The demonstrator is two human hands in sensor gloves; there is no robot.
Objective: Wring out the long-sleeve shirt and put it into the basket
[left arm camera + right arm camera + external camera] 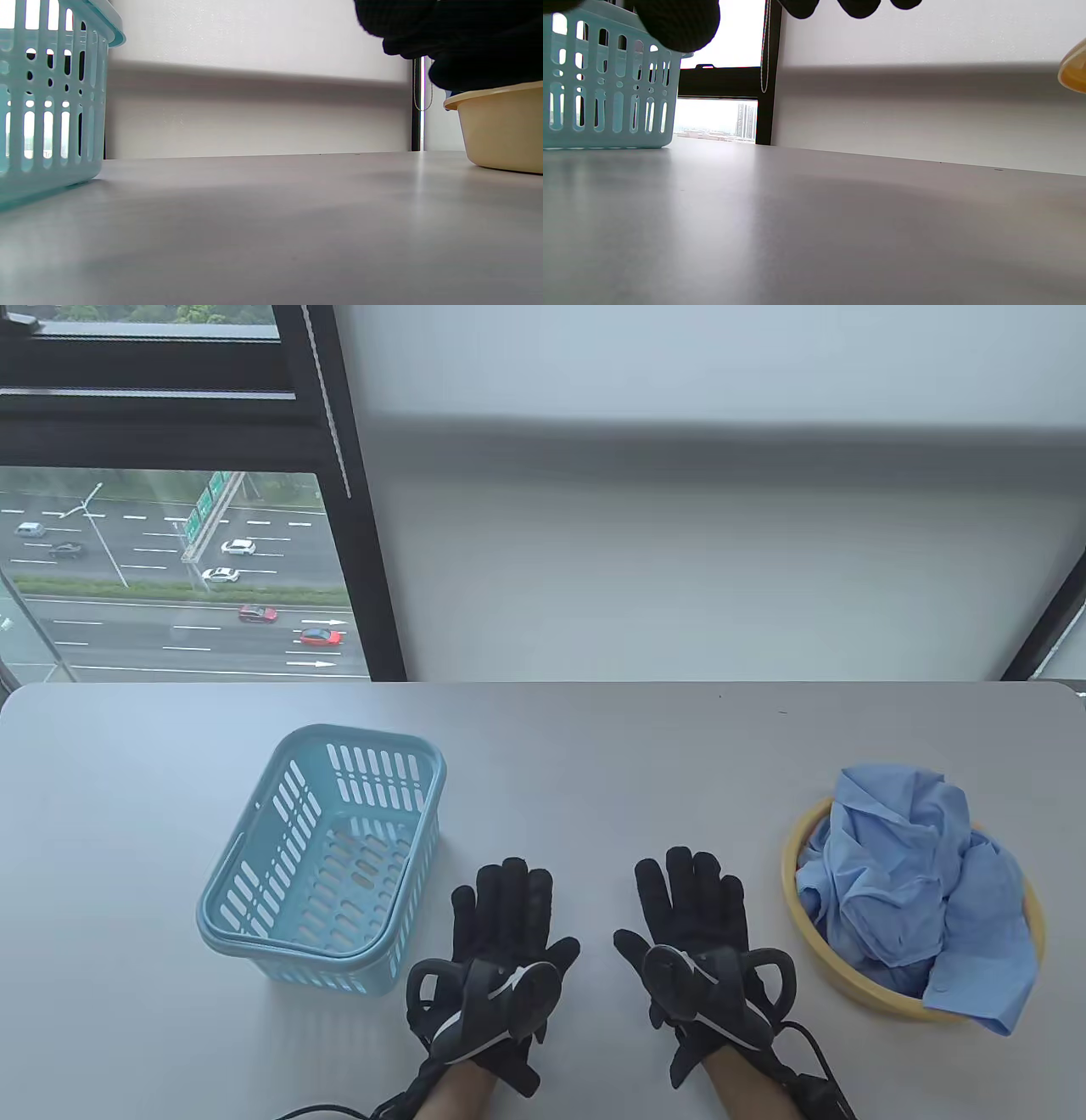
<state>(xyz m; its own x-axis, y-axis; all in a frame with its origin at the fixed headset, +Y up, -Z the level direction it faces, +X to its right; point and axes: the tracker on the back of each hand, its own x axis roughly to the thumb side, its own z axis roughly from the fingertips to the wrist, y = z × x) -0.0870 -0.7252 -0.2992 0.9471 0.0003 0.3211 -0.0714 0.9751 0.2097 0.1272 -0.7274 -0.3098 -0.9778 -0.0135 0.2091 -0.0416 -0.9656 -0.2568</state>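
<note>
A crumpled light blue long-sleeve shirt (912,878) fills a yellow basin (848,984) at the table's right, one part hanging over its near rim. A pale blue slotted basket (327,857) stands empty at the left. Between them, near the front edge, my left hand (507,920) and right hand (689,912) lie flat on the table, palms down, fingers straight, holding nothing. The left wrist view shows the basket (46,106) at left and the basin (505,127) at right. In the right wrist view the basket (606,97) is at left and a sliver of the basin (1075,72) at the right edge.
The grey table (594,763) ends at a white wall and a window with a black frame (356,517) at the back left. Cables (814,1069) trail from the gloves over the front edge.
</note>
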